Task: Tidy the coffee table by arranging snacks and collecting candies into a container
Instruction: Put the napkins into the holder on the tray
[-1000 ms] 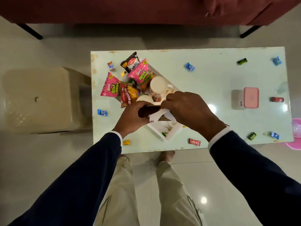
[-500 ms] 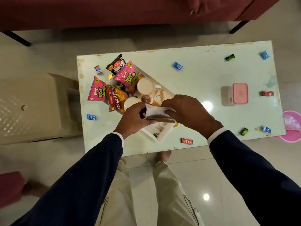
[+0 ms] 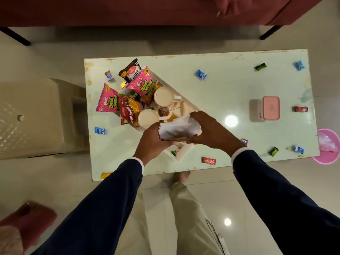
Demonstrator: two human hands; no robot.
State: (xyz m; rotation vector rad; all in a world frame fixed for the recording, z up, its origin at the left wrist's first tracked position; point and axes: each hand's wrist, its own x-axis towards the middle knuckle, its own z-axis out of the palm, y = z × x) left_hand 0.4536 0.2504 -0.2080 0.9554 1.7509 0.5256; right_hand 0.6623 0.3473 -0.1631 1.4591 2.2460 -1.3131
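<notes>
Above the white tray (image 3: 185,153), left hand (image 3: 152,142) and right hand (image 3: 211,131) grip crumpled white paper (image 3: 177,127).

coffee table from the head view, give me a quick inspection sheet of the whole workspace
surface: pale green coffee table, glossy, chipped along its edges
job's things: wrapped candies scattered, e.g. blue candy, red candy, green candy; snack packets heaped at the white tray; pink-lidded container shut, standing apart on the right
clutter: two full mugs in the tray
hands: left hand and right hand together hold a brown holder with white tissue above the tray
cables: nothing seen
surroundings: red sofa beyond, beige stool at left, pink bin at right
</notes>
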